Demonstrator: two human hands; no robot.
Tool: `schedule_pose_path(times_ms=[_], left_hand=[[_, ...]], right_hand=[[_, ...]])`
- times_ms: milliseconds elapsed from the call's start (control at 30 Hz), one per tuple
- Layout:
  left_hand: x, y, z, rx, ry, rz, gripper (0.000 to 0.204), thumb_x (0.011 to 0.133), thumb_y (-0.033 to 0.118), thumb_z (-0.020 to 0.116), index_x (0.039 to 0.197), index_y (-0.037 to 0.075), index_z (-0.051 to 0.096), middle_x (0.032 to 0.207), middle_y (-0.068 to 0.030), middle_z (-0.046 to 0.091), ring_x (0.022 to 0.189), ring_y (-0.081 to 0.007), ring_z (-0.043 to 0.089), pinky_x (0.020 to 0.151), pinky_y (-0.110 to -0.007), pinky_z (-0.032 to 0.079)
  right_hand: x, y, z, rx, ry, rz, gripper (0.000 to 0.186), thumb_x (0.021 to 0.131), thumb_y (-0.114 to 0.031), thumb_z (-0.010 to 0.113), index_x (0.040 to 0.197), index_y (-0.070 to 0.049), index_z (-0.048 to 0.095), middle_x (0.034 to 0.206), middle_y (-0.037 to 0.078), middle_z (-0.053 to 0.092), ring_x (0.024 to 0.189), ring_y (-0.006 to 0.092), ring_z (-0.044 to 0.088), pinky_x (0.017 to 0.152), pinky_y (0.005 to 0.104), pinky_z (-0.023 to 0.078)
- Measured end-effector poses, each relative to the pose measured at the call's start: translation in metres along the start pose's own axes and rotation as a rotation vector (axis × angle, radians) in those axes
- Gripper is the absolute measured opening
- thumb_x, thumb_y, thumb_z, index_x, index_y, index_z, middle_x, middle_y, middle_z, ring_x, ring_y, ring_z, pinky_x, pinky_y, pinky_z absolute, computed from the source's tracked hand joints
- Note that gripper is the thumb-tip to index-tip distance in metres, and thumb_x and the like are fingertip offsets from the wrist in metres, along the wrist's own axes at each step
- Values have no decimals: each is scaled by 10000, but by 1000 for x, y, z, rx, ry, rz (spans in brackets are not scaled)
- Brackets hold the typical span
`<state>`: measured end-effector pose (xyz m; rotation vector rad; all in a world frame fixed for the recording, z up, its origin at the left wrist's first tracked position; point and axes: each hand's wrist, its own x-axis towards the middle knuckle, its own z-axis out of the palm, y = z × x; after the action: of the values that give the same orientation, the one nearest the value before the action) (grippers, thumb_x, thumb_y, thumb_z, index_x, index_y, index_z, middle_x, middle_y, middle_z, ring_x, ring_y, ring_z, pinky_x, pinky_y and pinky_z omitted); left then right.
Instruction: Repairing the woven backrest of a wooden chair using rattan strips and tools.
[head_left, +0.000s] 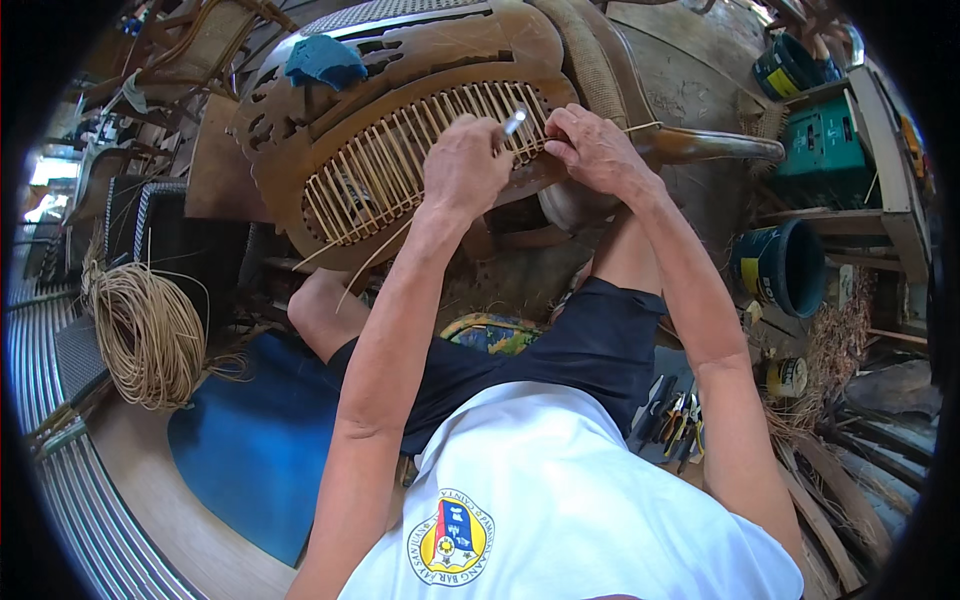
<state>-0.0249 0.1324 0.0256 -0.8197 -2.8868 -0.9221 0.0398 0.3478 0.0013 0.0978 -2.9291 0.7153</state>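
Note:
A wooden chair frame (pixel 290 200) with carved cut-outs lies before me, and parallel rattan strands (pixel 375 165) cross its opening. Over the right part of these strands, my left hand (pixel 468 165) is closed on a small tool with a shiny metal end (pixel 515 121); its kind cannot be made out. My right hand (pixel 595 150) is closed at the right rim of the opening, fingertips pinched on a thin cane strand (pixel 642 127) that sticks out to the right. Loose cane ends (pixel 372 262) hang below the near rim. The fingertips hide the exact spot they work on.
A blue cloth (pixel 325 62) lies on the carved frame. At left hangs a cane coil (pixel 150 335) above a blue sheet (pixel 255 440). Pliers (pixel 680 418) and other hand tools lie beside my right thigh. Dark buckets (pixel 780 268) and a green crate (pixel 820 155) stand at right.

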Motion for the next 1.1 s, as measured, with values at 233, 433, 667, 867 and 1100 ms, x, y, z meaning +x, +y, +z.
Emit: schedule_pose_path(times_ms=[233, 433, 667, 867, 1100], left_hand=[[4, 7, 38, -35, -98, 89, 375, 754, 225, 908, 1021, 50, 711, 1019, -134, 657, 999, -335, 666, 875, -451, 510], [0, 8, 40, -49, -75, 57, 349, 787, 263, 896, 1015, 72, 714, 974, -96, 636, 931, -305, 655, 821, -432, 504], [-2, 9, 40, -66, -84, 48, 346, 789, 274, 898, 1010, 84, 713, 971, -80, 621, 936, -294, 652, 821, -437, 500], [-1, 5, 45, -42, -75, 98, 368, 801, 239, 881, 1104, 111, 716, 1075, -90, 639, 1012, -323, 680, 863, -456, 532], [-12, -11, 7, -182, -28, 158, 477, 762, 250, 907, 1160, 58, 728, 986, -112, 632, 936, -297, 657, 835, -421, 522]], right_hand=[[8, 13, 16, 251, 98, 58, 222, 947, -232, 723, 1026, -29, 685, 946, 190, 694, 942, 379, 681, 829, 462, 529], [7, 13, 15, 329, 113, 146, 200, 942, -204, 717, 945, -5, 694, 931, 213, 701, 925, 405, 680, 809, 477, 529], [-3, 16, 28, 268, 213, 63, 166, 960, -175, 683, 950, -12, 658, 953, 207, 662, 939, 424, 654, 816, 502, 515], [-6, 14, 27, 200, 217, 59, 171, 967, -188, 680, 966, -22, 640, 959, 200, 657, 949, 421, 651, 825, 509, 513], [-18, -9, -9, -142, 10, 214, 204, 944, -171, 714, 1090, -40, 656, 1113, 167, 663, 1090, 378, 643, 940, 507, 499]])
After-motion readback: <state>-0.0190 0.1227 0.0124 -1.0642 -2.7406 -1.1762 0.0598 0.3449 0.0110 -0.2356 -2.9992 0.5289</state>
